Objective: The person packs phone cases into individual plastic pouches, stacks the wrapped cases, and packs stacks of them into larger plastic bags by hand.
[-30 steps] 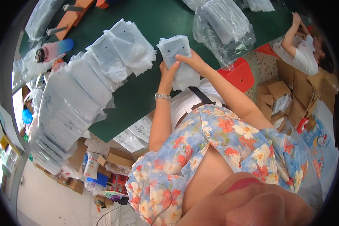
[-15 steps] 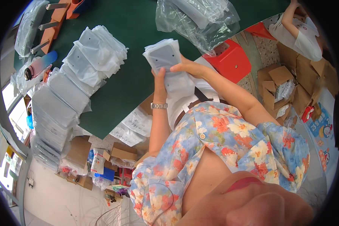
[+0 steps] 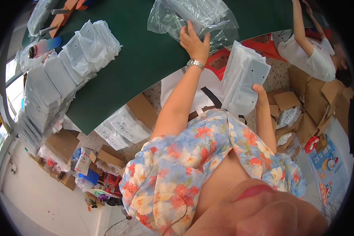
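Observation:
A stack of frosted plastic pouches (image 3: 244,78), with small dark holes in the top one, is held up on the right side in my right hand (image 3: 260,96). The thumb lies on the front face; its other fingers are hidden behind. Over the table's near edge, my left hand (image 3: 195,42), a metal watch at its wrist, reaches with fingers spread. It overlaps the near side of a large clear plastic bag (image 3: 167,17) with similar pouches inside. Whether the fingertips touch the bag, I cannot tell.
A long row of stacked pouches (image 3: 47,84) lines the green table (image 3: 133,59) on the left, by a blue-and-pink bottle (image 3: 45,47). A red stool (image 3: 220,63) stands beyond my lap. Another person (image 3: 306,47) sits at far right, near open cardboard boxes (image 3: 287,102).
My left hand has let go of the pouch stack and moved up to the clear bag, fingers spreading. My right hand has carried the stack to the right.

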`<state>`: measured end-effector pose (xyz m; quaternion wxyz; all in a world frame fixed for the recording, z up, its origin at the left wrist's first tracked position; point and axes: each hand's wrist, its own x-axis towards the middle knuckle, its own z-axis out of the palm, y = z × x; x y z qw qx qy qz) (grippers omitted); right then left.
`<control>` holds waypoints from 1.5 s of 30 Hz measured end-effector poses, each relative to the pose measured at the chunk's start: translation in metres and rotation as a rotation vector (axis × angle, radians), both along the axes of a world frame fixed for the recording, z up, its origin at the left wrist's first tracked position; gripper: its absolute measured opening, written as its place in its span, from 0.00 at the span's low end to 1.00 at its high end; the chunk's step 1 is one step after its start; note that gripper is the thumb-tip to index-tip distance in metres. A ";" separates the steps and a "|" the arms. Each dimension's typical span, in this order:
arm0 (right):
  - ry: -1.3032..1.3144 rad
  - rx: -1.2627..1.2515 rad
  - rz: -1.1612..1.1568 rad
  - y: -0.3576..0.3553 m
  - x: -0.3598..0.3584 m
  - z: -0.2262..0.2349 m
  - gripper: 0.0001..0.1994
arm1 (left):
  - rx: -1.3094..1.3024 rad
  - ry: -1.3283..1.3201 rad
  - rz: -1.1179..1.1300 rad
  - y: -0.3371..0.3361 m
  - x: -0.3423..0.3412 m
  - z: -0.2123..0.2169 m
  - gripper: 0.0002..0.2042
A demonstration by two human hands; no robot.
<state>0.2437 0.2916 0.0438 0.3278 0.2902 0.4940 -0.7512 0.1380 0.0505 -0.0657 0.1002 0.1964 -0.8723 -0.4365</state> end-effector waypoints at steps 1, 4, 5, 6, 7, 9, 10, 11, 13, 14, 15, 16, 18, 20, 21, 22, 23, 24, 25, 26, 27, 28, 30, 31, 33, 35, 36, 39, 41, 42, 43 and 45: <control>0.010 -0.004 0.012 -0.004 -0.009 -0.001 0.41 | -0.041 0.060 0.009 -0.006 -0.009 -0.012 0.29; 0.293 0.100 0.342 -0.030 -0.051 -0.002 0.50 | 0.085 0.248 -0.014 -0.025 -0.032 -0.024 0.17; 0.392 0.111 0.469 -0.042 -0.071 0.001 0.53 | 0.249 0.371 -0.057 -0.032 -0.037 -0.024 0.14; 0.509 0.171 0.568 -0.053 -0.089 -0.002 0.55 | 0.233 0.405 -0.021 -0.039 -0.043 -0.026 0.12; 0.619 0.241 0.659 -0.060 -0.103 -0.009 0.57 | 0.241 0.407 -0.021 -0.043 -0.046 -0.021 0.12; 0.739 0.324 0.799 -0.077 -0.130 -0.024 0.58 | 0.955 -0.137 -0.050 -0.057 -0.056 -0.003 0.11; 0.865 0.390 0.947 -0.092 -0.143 -0.027 0.59 | 0.949 -0.133 -0.099 -0.070 -0.062 -0.004 0.10; 0.877 0.385 0.965 -0.105 -0.155 -0.028 0.59 | 0.949 -0.117 -0.084 -0.077 -0.063 -0.004 0.10; 0.776 0.321 1.123 -0.124 -0.173 -0.027 0.60 | 0.809 -0.141 -0.137 -0.089 -0.062 0.009 0.11; 0.778 0.320 1.141 -0.127 -0.178 -0.029 0.60 | 0.636 -0.133 -0.162 -0.096 -0.061 0.001 0.12; 0.774 0.335 1.139 -0.131 -0.181 -0.031 0.60 | 0.641 -0.128 -0.146 -0.100 -0.058 0.001 0.12; 0.768 0.350 1.136 -0.134 -0.183 -0.031 0.59 | 0.489 -0.040 -0.124 -0.102 -0.054 0.003 0.12; 0.762 0.390 1.129 -0.138 -0.180 -0.029 0.60 | 0.339 0.047 -0.090 -0.106 -0.047 0.007 0.12; 0.757 0.431 1.115 -0.136 -0.182 -0.033 0.60 | 0.115 0.145 -0.060 -0.110 -0.039 0.015 0.10; 0.692 0.415 0.980 -0.130 -0.183 -0.039 0.60 | 0.116 0.150 -0.052 -0.110 -0.034 0.021 0.10; 0.622 0.403 0.846 -0.126 -0.185 -0.042 0.59 | 0.117 0.196 -0.071 -0.105 -0.028 0.026 0.09; 0.621 0.409 0.851 -0.123 -0.186 -0.046 0.59 | 0.118 0.243 -0.091 -0.099 -0.023 0.029 0.08; 0.721 0.549 0.866 -0.129 -0.183 -0.044 0.60 | 0.091 0.282 -0.131 -0.098 -0.016 0.032 0.07; 0.819 0.698 0.873 -0.132 -0.182 -0.042 0.60 | 0.096 0.284 -0.128 -0.094 -0.016 0.039 0.07; 0.819 0.702 0.876 -0.139 -0.176 -0.043 0.60 | 0.111 0.315 -0.109 -0.088 -0.015 0.046 0.06; 0.867 0.949 0.957 -0.154 -0.166 -0.039 0.58 | 0.123 0.346 -0.086 -0.083 -0.015 0.053 0.06; 0.907 1.202 1.030 -0.166 -0.158 -0.039 0.57 | 0.066 0.398 -0.111 -0.076 -0.015 0.056 0.09; 0.912 1.235 0.975 -0.178 -0.151 -0.067 0.56 | 0.051 0.348 -0.191 -0.060 -0.006 0.060 0.11; 0.918 1.262 0.917 -0.187 -0.150 -0.074 0.54 | 0.030 0.296 -0.272 -0.057 0.000 0.055 0.12; 1.057 1.271 0.877 -0.199 -0.148 -0.082 0.51 | 0.038 0.285 -0.267 -0.065 0.009 0.039 0.11; 1.029 1.389 0.812 -0.210 -0.148 -0.086 0.54 | -0.059 0.241 -0.192 -0.079 0.020 0.034 0.14; 1.022 1.385 0.814 -0.212 -0.148 -0.085 0.54 | -0.150 0.214 -0.203 -0.087 0.028 0.031 0.18; 1.036 1.372 0.797 -0.207 -0.144 -0.076 0.57 | -0.150 0.091 0.037 -0.083 0.040 0.027 0.29; 1.111 1.437 0.919 -0.196 -0.130 -0.060 0.61 | -0.041 0.016 -0.002 -0.079 0.051 0.020 0.38; 1.118 1.437 0.923 -0.187 -0.121 -0.052 0.61 | 0.040 0.010 0.019 -0.073 0.059 0.018 0.39; 1.074 1.435 0.971 -0.176 -0.110 -0.049 0.61 | 0.118 -0.006 0.034 -0.065 0.065 0.013 0.39; 1.024 1.440 1.016 -0.162 -0.100 -0.053 0.62 | 0.347 -0.121 0.105 -0.062 0.068 0.011 0.38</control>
